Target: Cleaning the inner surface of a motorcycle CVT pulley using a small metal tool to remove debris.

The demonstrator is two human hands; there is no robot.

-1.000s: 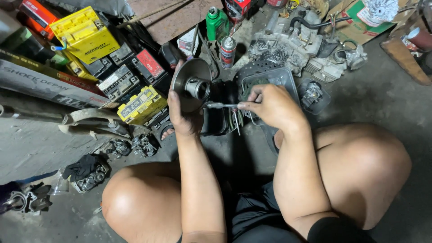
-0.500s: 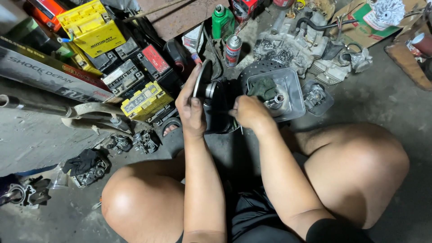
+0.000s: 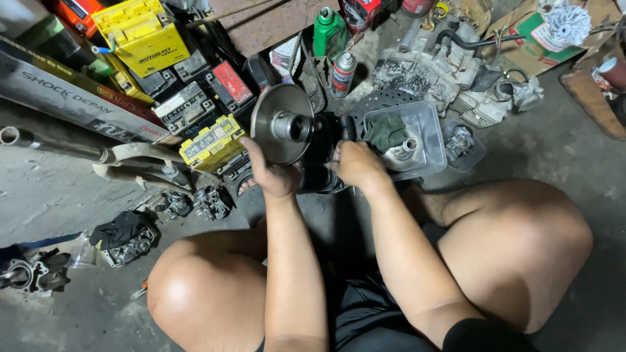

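I sit on the concrete floor with my knees spread. My left hand (image 3: pixel 270 173) grips the lower rim of a round grey metal pulley disc (image 3: pixel 282 122) with a hollow hub at its centre, held upright and facing me. My right hand (image 3: pixel 355 164) is closed on a black drive belt (image 3: pixel 321 153) that hangs just right of the disc. What the fingers of that hand hold besides the belt is hidden.
A clear plastic tub (image 3: pixel 424 127) with a green rag and a metal part sits right of my hands. Yellow and black batteries (image 3: pixel 212 140), a spray can (image 3: pixel 342 73), a green bottle (image 3: pixel 327 29), engine parts (image 3: pixel 433 62) and a metal pipe (image 3: pixel 55 145) crowd the floor around.
The thin tool my right hand held against the disc hub is gone from view. The disc turned edge-on, then back face-on, and my right hand dropped onto the belt.
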